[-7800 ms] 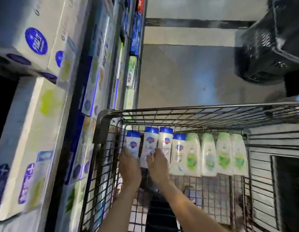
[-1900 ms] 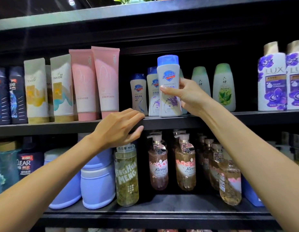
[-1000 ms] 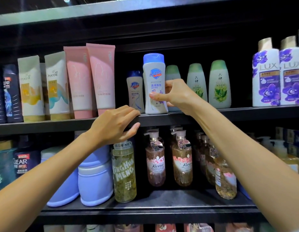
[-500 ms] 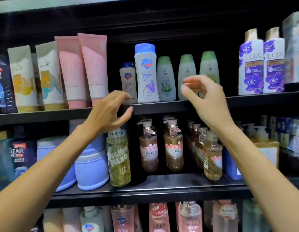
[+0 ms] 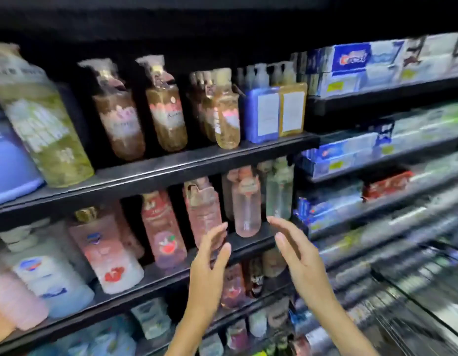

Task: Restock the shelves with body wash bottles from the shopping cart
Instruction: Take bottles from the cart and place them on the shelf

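Both hands are up in front of the shelves, empty, fingers loose: left hand (image 5: 210, 263), right hand (image 5: 299, 255), palms facing, a gap between. No body wash bottle in either. Just past the fingertips stand pink pump bottles (image 5: 246, 201), probably body wash, it's blurry

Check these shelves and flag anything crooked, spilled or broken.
Nothing stands out. The pump bottles and the pink bottles on the shelf below stand upright in rows; the slant comes from the tilted, blurred camera. No spill shows on the shelf edges. Both hands are empty.
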The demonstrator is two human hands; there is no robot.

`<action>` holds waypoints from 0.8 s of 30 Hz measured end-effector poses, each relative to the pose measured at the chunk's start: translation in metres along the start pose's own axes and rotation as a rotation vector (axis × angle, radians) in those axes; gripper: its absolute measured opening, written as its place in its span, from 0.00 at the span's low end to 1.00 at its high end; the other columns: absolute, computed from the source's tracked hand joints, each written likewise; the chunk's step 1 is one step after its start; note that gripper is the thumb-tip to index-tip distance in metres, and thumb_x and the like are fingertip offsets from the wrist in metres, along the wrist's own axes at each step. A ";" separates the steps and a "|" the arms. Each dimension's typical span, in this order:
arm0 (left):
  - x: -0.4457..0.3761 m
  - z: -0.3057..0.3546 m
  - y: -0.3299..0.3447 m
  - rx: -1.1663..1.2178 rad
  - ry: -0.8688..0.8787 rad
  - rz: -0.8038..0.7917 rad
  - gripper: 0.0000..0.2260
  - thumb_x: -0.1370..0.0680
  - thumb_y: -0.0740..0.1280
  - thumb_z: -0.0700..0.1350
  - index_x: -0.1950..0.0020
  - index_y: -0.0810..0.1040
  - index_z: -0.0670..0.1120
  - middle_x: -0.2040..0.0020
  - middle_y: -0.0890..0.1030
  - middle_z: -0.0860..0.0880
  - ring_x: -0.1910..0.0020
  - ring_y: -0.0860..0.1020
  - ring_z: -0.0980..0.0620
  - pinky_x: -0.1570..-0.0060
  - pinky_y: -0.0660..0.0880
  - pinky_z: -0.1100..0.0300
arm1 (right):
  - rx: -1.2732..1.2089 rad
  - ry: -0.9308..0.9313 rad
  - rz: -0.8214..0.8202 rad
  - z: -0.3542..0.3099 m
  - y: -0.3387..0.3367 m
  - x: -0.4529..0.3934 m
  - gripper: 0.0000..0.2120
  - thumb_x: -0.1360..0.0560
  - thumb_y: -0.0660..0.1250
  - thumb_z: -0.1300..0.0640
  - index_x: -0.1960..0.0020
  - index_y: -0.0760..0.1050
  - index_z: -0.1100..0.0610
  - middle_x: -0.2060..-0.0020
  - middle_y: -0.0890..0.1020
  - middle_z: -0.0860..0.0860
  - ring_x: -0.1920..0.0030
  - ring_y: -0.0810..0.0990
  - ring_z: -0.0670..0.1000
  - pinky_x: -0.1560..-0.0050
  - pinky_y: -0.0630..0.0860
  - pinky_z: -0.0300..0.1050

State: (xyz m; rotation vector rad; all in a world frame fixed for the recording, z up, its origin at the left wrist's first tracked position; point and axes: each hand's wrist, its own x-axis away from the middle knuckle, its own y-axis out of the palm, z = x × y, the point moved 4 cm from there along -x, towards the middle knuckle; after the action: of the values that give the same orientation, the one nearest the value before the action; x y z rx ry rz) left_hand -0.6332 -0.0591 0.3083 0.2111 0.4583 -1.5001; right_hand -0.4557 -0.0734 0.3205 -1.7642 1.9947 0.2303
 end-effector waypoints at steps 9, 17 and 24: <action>0.134 -0.153 0.106 0.090 -0.611 -0.250 0.12 0.19 0.57 0.33 0.38 0.73 0.40 0.34 0.73 0.39 0.31 0.70 0.42 0.29 0.62 0.49 | 0.064 0.622 0.182 0.141 -0.080 0.189 0.12 0.19 0.60 0.59 0.38 0.73 0.50 0.36 0.75 0.47 0.38 0.72 0.41 0.46 0.60 0.18; 0.137 -0.130 0.200 0.031 -0.472 -0.635 0.21 0.25 0.62 0.65 0.35 0.72 0.60 0.34 0.73 0.62 0.34 0.70 0.64 0.32 0.64 0.57 | 0.021 0.742 0.482 0.153 -0.177 0.238 0.15 0.22 0.59 0.48 0.37 0.73 0.42 0.37 0.74 0.35 0.36 0.69 0.33 0.43 0.63 0.25; 0.097 -0.087 0.355 0.041 -0.320 -0.800 0.39 0.34 0.55 0.77 0.30 0.69 0.55 0.34 0.70 0.64 0.35 0.68 0.67 0.33 0.62 0.59 | 0.007 0.709 0.668 0.185 -0.284 0.216 0.22 0.27 0.59 0.41 0.34 0.73 0.42 0.35 0.73 0.35 0.35 0.68 0.34 0.35 0.63 0.36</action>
State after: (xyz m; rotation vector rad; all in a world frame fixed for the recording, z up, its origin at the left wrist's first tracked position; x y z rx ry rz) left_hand -0.2961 -0.0860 0.1382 -0.2127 0.2561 -2.2786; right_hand -0.1518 -0.2343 0.1124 -1.1890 3.0424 -0.2387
